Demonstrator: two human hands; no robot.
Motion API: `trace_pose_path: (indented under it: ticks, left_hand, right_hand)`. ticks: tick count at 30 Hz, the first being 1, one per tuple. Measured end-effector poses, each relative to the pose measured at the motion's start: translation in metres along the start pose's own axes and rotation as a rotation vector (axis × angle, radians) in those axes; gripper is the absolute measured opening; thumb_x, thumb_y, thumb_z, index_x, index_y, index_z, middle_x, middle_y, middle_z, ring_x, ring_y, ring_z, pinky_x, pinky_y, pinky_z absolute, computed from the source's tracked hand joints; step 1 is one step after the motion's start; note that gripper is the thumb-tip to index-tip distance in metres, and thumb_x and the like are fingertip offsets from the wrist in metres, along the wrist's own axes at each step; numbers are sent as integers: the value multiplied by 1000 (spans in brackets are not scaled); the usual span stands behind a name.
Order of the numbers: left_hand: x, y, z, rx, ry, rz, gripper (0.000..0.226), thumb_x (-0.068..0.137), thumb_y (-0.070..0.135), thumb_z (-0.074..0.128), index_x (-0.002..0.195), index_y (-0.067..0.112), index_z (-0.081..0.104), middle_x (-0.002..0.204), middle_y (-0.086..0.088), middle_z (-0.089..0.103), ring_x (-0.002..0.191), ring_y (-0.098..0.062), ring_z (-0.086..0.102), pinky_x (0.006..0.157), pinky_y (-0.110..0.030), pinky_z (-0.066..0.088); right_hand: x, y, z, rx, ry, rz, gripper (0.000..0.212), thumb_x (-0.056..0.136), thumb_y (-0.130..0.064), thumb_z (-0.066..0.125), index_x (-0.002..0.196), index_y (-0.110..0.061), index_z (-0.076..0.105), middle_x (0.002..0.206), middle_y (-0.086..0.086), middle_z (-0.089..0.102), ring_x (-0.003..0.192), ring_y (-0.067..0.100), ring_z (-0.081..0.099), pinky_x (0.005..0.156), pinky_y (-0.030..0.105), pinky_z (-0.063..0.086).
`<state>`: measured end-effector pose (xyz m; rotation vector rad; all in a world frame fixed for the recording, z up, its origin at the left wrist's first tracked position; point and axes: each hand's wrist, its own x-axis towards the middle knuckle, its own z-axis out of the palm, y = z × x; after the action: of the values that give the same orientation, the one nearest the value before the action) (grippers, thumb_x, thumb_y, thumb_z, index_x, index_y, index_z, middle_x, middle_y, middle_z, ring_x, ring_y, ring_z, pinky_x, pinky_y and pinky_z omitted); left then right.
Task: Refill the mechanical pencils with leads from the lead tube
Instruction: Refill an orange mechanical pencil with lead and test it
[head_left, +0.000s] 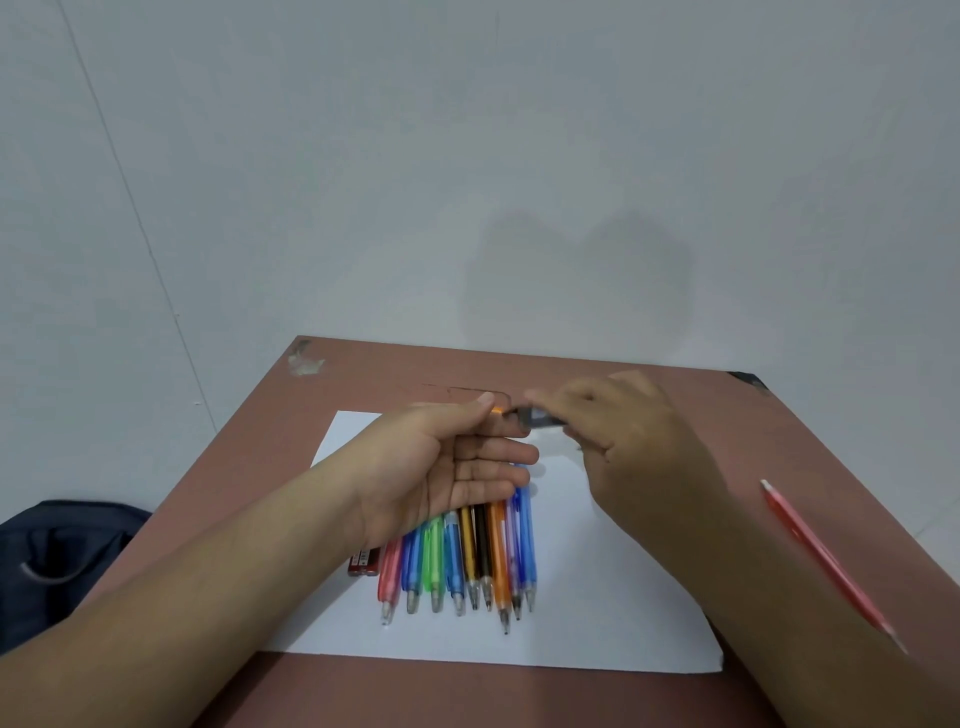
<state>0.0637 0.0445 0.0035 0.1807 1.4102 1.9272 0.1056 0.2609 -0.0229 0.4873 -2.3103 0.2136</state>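
At the lower left of the frame a dark blue bag sits off the edge of the brown table. Moving right, a small red lead tube lies on the white sheet of paper, just beside the row of coloured mechanical pencils at centre, tips pointing toward the bottom of the frame.

Above that row, the left hand is palm-up with its fingers nearly straight and relaxed; the thumb seems to press a small orange piece against the forefinger, though I cannot tell what it is. Right of centre, the right hand pinches a grey, translucent tube-like piece, probably a lead container, its end aimed at the left fingers. Blur hides the details. At the right edge a red pencil lies alone on the table, well apart from the rest.

The main risk, as I judge it, is spilling: leads tipped out too fast could miss the open palm and scatter among the pencils or roll off the paper. A lead pinched hard could also snap.
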Motion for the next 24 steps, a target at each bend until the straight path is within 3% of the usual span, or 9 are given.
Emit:
trace_pose_path:
  ticks: [8,15,24]
  left_hand:
    - [1,0,-1,2,-8,5,40,101,31,51,115,-2,67,110,-23,73,86,-26,74,76,-31,62]
    - [1,-3,-2,19,-10,37,24,98,12,57,115,-3,67,109,-23,72,84,-24,72,78,-30,62]
    - [3,-7,0,56,59,94,14,93,11,67,103,2,67,98,-20,73,80,-22,70,76,-30,62]
  right_hand:
    - [-1,-1,1,8,-19,24,62,87,2,62,144,-22,54,94,-5,67,81,27,57,75,37,49]
    - [0,-2,-1,-20,20,16,57,90,-5,61,145,-17,53,93,-4,69,80,23,53,78,35,49]
    - [0,-5,-1,-47,27,-33,56,90,-5,64,144,-18,55,96,-4,70,78,27,55,69,45,52]
